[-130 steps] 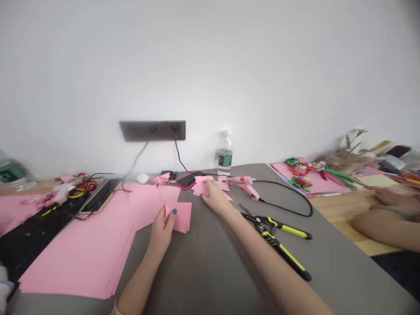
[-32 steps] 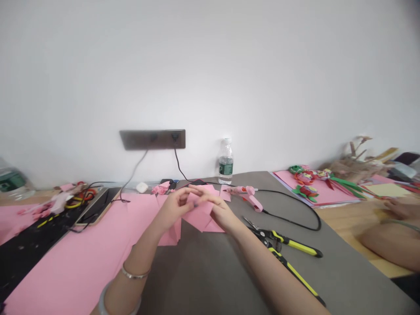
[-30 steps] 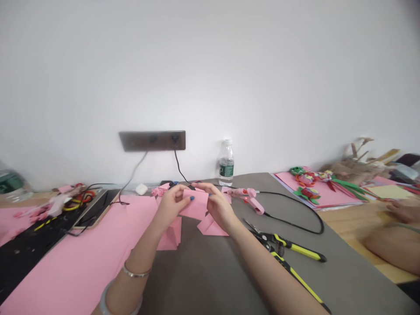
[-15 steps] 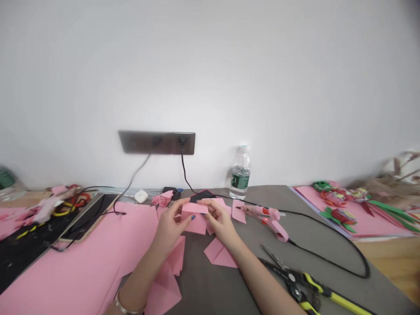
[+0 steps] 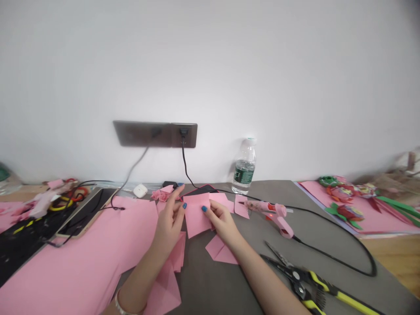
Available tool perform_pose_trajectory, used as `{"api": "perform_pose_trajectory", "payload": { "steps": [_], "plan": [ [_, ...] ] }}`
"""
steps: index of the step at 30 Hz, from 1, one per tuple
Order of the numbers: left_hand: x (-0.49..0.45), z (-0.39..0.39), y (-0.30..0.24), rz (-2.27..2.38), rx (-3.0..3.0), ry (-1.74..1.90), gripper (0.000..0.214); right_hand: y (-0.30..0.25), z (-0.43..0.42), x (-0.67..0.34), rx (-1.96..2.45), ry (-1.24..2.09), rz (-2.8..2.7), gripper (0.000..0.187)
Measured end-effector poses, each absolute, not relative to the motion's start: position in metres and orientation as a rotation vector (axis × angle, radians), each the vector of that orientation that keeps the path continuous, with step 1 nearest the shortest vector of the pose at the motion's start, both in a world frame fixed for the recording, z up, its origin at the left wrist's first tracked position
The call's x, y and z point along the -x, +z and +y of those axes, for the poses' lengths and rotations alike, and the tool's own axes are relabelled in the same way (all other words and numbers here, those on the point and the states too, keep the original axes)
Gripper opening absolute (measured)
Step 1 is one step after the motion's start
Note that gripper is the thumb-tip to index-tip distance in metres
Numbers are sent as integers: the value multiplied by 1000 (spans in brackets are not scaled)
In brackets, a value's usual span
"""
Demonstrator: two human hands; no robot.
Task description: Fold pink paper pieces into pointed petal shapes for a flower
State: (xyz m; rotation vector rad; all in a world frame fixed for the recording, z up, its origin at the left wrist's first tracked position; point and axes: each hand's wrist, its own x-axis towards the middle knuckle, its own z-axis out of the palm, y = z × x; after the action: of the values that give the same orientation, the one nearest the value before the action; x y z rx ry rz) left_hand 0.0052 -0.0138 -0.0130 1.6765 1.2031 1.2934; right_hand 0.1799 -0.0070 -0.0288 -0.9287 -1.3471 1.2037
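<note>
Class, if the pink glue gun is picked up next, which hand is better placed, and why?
Probably the right hand: the glue gun lies on that side, nearer to it than to the left hand. However, the right hand holds a piece of pink paper, so it would need to let go first.

Two hands, one glue gun, one pair of pliers, one bottle right of centre, one socket panel; pink sheets overlap too much to count.

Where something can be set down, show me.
Bare grey surface: between the folded paper and right forearm, and right of the glue gun, inside its cord loop. Crowded: left, with pink sheets and smartphone; around the right hand, with pink paper.
</note>
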Motion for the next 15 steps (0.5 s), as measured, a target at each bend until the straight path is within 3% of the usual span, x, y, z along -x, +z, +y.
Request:
{"api": "perform_pose_trajectory", "payload": {
  "steps": [4, 10, 15],
  "plan": [
    [-2, -17, -13, 1111, -1921, 1203, 37, -28, -7, -182, 944, 1177, -1319, 46],
    [0, -20, -8, 1071, -1911, 1262, 45, -29, -7, -182, 966, 1171, -1293, 50],
    [2, -21, -3, 972, -2235, 1247, 32, -35, -4, -182, 993, 1122, -1237, 56]
  ]
}}
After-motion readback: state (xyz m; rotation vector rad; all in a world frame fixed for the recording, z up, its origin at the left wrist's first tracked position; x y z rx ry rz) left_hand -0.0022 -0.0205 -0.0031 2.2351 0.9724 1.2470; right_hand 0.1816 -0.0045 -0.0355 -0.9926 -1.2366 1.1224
